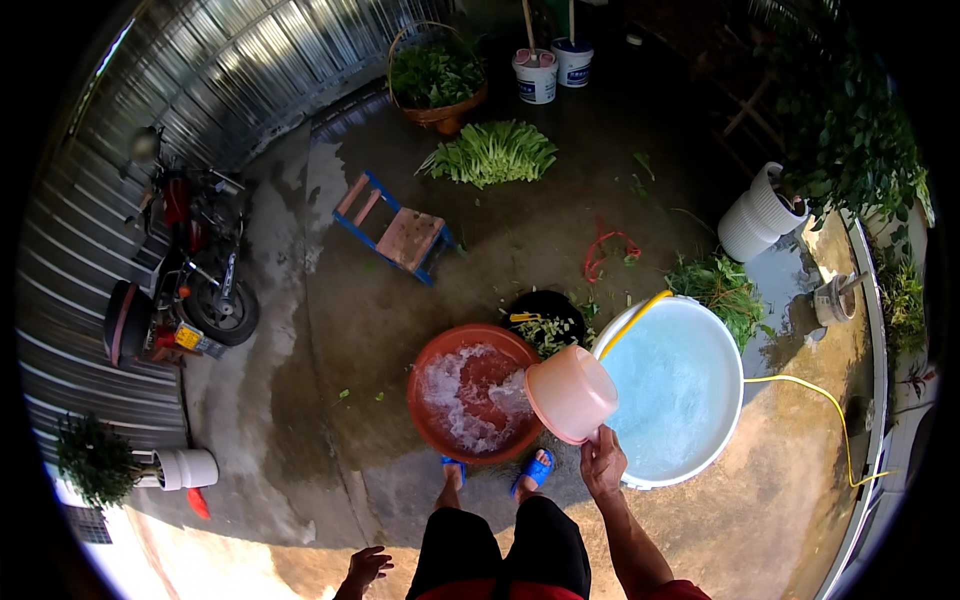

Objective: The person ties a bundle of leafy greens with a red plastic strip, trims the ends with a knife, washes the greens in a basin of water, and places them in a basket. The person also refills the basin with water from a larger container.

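Observation:
My right hand (603, 462) grips a pink plastic water scoop (572, 392) by its handle. The scoop is tipped to the left, and water pours from it into a reddish-brown basin (425, 417) on the floor before my feet. White splashes churn on the water inside. To the right stands a large white tub (737, 405) of water, with a yellow hose (632, 325) over its rim. My left hand (370, 566) hangs low at the left of my legs, fingers apart and holding nothing.
Behind the basin sits a black basin (520, 303) with vegetable scraps and a yellow-handled tool. A small wooden chair (410, 238), a pile of leafy greens (492, 155) and a greens-filled basket (447, 112) are farther off. A motorcycle (190, 265) stands left; potted plants (755, 222) stand right.

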A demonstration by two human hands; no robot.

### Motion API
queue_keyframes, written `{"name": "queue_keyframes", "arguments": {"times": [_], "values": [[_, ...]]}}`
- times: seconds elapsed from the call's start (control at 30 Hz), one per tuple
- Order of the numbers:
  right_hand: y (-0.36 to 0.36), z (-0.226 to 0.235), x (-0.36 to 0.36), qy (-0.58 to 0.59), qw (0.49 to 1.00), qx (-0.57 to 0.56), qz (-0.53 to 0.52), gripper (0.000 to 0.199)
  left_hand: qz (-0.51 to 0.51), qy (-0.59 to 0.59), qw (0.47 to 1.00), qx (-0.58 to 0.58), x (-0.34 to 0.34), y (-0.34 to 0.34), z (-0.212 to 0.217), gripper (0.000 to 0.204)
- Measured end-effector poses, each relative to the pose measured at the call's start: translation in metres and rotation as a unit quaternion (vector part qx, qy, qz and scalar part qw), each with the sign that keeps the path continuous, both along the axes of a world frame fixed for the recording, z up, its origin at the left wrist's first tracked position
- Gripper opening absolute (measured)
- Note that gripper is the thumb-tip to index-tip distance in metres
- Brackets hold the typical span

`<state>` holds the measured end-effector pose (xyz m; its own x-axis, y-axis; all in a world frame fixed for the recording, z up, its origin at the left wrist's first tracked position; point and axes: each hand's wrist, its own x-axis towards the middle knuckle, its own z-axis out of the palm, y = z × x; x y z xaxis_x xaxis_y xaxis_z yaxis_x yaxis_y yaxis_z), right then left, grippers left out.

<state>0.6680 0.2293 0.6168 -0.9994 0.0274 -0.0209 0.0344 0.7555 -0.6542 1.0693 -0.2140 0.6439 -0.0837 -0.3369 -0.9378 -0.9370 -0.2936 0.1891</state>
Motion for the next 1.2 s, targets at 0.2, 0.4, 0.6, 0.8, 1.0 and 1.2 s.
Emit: {"name": "queue_keyframes", "arguments": {"times": [0.2, 0.4, 0.6, 0.8, 1.0, 1.2], "values": [[0.157, -0.07, -0.014, -0.039, 0.974, 0.139, -0.174, 0.032, -0.03, 0.02, 0.999, 0.036, 0.041, -0.032, 0.021, 0.054], [0.226, -0.189, -0.032, -0.217, 0.929, 0.187, -0.234, 0.027, -0.03, -0.029, 0.999, 0.02, 0.032, -0.024, 0.023, 0.053], [0.231, -0.273, -0.014, -0.353, 0.856, -0.243, -0.289, 0.046, -0.062, -0.048, 0.997, -0.004, 0.023, -0.032, 0.021, 0.05], [0.167, -0.173, -0.021, -0.474, 0.717, -0.432, -0.273, 0.049, -0.071, -0.036, 0.997, 0.003, 0.023, -0.044, 0.043, 0.051], [0.131, -0.069, -0.022, -0.409, 0.807, -0.378, -0.195, 0.044, -0.094, -0.025, 0.995, 0.002, -0.028, -0.011, 0.018, 0.049], [0.082, -0.039, 0.001, -0.342, 0.883, -0.256, -0.193, 0.041, -0.034, 0.043, 0.998, 0.034, -0.011, -0.002, -0.02, 0.05]]}}
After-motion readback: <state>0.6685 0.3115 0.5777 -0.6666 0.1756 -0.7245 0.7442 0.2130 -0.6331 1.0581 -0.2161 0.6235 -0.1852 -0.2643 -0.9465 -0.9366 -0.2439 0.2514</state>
